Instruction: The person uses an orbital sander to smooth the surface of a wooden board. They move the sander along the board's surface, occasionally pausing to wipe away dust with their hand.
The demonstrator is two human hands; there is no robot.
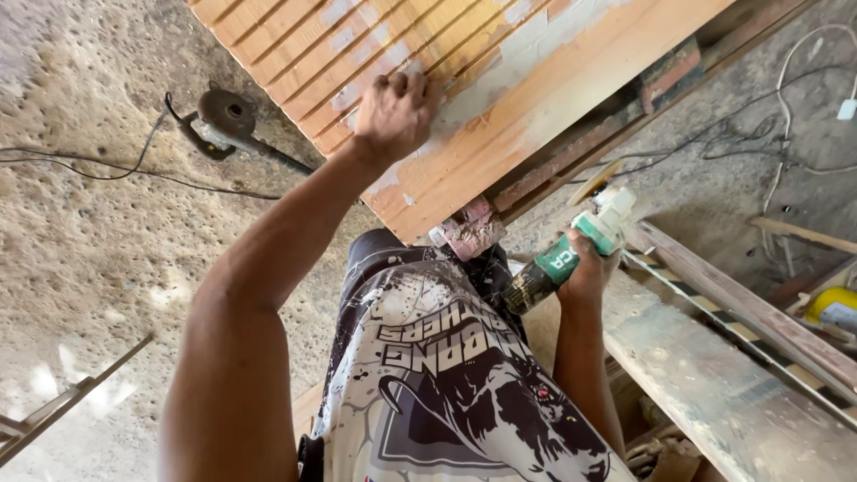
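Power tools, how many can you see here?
1 for certain: an angle grinder lying on the sandy floor, left of the grooved wooden panel. The yellow object at the right edge may be another, but it is mostly hidden.

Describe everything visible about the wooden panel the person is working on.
The wooden panel is an orange-brown board with parallel grooves running along its upper part and a flat, smooth band along its lower edge. Pale grey-white filler is smeared in patches over the grooves and the flat band. It lies tilted across the frame on a dark frame beneath it. The left hand presses on the grooved part, fingers curled. The right hand is apart from it.
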